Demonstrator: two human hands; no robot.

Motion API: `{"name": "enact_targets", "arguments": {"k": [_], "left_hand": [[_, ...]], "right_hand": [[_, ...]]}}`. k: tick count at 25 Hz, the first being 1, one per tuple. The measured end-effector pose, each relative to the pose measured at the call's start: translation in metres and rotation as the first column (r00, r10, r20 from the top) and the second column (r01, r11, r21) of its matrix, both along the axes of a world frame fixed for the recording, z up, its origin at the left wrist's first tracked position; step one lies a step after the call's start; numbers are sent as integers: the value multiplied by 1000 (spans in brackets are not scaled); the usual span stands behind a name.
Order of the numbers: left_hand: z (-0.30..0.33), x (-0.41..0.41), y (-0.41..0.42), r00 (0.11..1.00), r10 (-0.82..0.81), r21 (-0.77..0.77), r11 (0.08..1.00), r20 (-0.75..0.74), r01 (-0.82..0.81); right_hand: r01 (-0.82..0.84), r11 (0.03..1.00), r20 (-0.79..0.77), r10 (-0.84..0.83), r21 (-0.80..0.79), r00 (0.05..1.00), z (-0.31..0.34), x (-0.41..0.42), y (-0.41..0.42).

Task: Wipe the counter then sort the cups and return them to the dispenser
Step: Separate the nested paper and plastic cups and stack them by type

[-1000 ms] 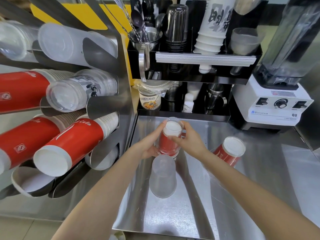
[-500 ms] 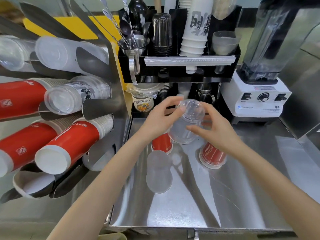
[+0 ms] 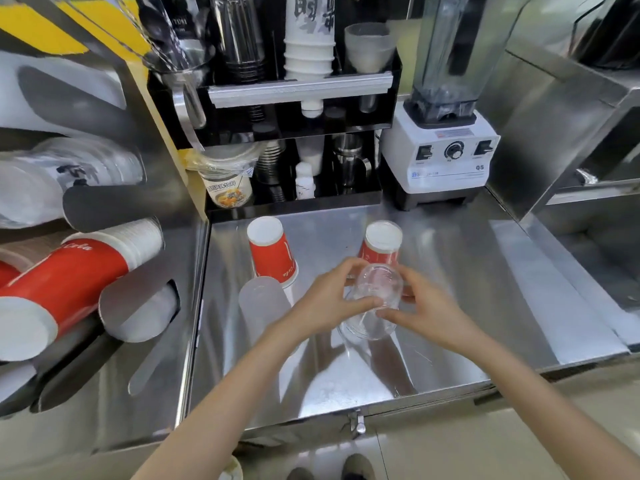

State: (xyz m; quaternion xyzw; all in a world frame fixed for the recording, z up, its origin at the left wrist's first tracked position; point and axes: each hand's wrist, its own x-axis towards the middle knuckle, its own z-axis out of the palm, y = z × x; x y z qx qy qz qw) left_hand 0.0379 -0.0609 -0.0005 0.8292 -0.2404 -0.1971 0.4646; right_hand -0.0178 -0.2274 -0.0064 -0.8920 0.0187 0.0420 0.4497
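Both hands hold a clear plastic cup [image 3: 375, 299] upside down, low over the steel counter [image 3: 450, 289]. My left hand [image 3: 329, 299] grips its left side and my right hand [image 3: 422, 310] its right side. Two red paper cups stand upside down behind it: one [image 3: 273, 251] to the left, the other [image 3: 381, 242] just beyond my fingers. A frosted plastic cup [image 3: 261, 306] stands upside down left of my left hand. The cup dispenser [image 3: 138, 299] on the left wall holds red cup stacks [image 3: 69, 275] and clear cup stacks [image 3: 52, 181].
A black organiser rack [image 3: 298, 88] with cups, spoons and jugs stands at the counter's back. A white blender [image 3: 443, 150] sits at the back right. A steel ledge [image 3: 571, 254] rises on the right. The counter's front edge [image 3: 346, 410] is near my feet.
I lifted the clear cup off a red cup, then brought it down and toward me in both hands. The red cup now stands on the counter. The camera view has shifted.
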Motion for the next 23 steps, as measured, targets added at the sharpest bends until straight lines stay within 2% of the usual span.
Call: {"name": "enact_targets", "arguments": {"k": [8,14,17,19,21,23], "left_hand": [[-31,-5,-10,997,-40,89,995,-69,46],[-40,0,-11,999,-28,79,996,-40,31],[-41,5,-10,999,-7,94,996,-34,10],[-38,11,-12,995,87,43,995,-39,-85],[-34,22,-15,985,172,17,985,-27,-172],[-31,34,-20,982,189,62,980,-27,-187]], "right_hand": [[59,998,-117,-56,25,992,-37,-11,1],[104,993,-87,-100,49,991,-44,-11,4],[46,998,-98,-42,37,994,-44,-11,3],[38,998,-64,-35,48,997,-39,-11,-2],[125,987,41,-130,103,991,-29,-6,-9],[223,965,97,-237,135,967,-18,6,-18]]}}
